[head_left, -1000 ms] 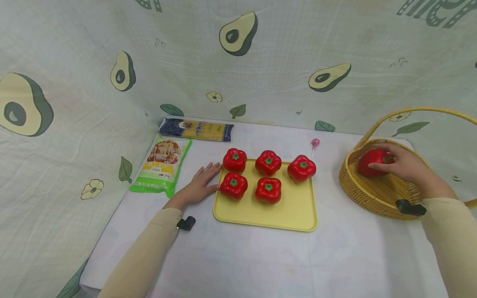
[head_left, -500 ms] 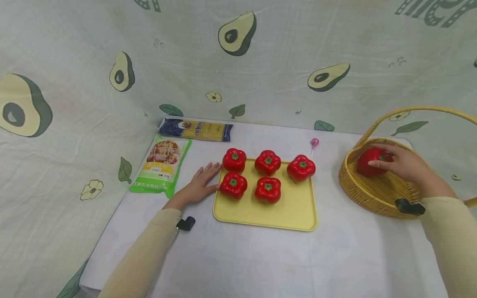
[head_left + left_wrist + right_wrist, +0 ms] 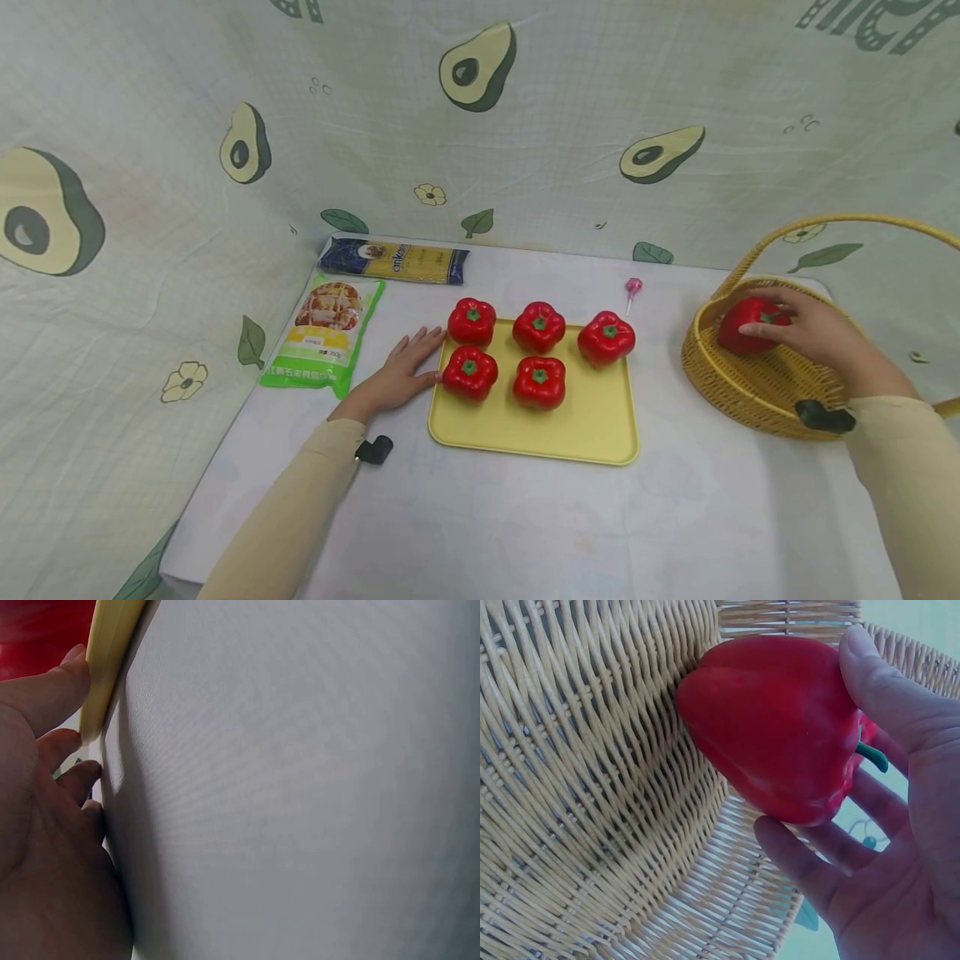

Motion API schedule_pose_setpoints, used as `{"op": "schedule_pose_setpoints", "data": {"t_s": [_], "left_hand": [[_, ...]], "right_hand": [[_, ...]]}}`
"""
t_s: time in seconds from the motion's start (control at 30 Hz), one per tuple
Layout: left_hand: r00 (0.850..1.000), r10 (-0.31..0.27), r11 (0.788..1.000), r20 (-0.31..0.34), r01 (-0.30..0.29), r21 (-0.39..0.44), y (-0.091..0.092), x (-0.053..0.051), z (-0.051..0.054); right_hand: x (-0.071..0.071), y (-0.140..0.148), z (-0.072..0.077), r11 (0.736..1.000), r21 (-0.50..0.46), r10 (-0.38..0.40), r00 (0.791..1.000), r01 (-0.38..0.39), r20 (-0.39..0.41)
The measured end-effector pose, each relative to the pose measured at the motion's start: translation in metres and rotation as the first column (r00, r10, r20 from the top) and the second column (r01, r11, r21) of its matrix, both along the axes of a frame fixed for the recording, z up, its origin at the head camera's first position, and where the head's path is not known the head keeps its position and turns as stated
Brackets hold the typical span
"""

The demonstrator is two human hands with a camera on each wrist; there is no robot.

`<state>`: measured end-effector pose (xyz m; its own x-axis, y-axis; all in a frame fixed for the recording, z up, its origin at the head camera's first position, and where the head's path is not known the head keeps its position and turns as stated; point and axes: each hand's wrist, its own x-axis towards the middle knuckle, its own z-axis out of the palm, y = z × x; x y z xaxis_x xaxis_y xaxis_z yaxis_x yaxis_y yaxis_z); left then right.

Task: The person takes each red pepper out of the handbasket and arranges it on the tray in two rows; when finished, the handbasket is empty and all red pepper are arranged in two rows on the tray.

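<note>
In the wicker basket (image 3: 735,400) at the right, my right hand (image 3: 813,333) holds a red bell pepper (image 3: 746,327). The right wrist view has this pepper (image 3: 772,727) on its side against the woven basket, its green stem toward the palm. Thumb and fingers (image 3: 802,859) curve around its stem end. My left hand (image 3: 400,375) lies with fingers extended on the table beside a yellow tray (image 3: 525,442), thumb at the tray's left rim (image 3: 109,667). Several more red bell peppers (image 3: 540,383) sit on that tray, two along its left side.
A green-and-white food bag (image 3: 322,329) lies left of the left hand. Behind it is a blue-and-yellow pasta packet (image 3: 401,261). A pink lollipop (image 3: 633,287) lies between tray and basket. The basket's tall handle (image 3: 832,220) arches over it. Avocado-print cloth (image 3: 555,150) hangs behind the table.
</note>
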<state>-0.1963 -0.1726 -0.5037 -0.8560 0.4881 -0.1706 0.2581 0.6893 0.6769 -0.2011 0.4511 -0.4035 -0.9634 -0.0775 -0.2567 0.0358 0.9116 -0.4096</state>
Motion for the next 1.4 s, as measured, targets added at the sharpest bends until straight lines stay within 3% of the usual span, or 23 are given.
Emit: {"op": "schedule_pose_setpoints", "data": {"t_s": [0.4,0.87,1.4], "left_hand": [[1.000,-0.005,1.000,0.000,0.005,0.004,-0.0007,-0.0011,-0.0016],[1.000,0.004,1.000,0.009,-0.004,0.004,-0.0009,-0.0009,-0.0014],[1.000,0.003,1.000,0.005,-0.003,-0.007,-0.0004,-0.0018,-0.0031]], "right_hand": [[-0.0020,-0.0013,0.0005,0.998,0.063,0.016,1.000,-0.016,-0.012],[0.0003,-0.0043,-0.0003,1.000,0.006,-0.018,0.997,0.018,-0.075],[0.0033,-0.0046,0.0035,0.998,0.011,-0.057,0.996,0.058,-0.075]]}}
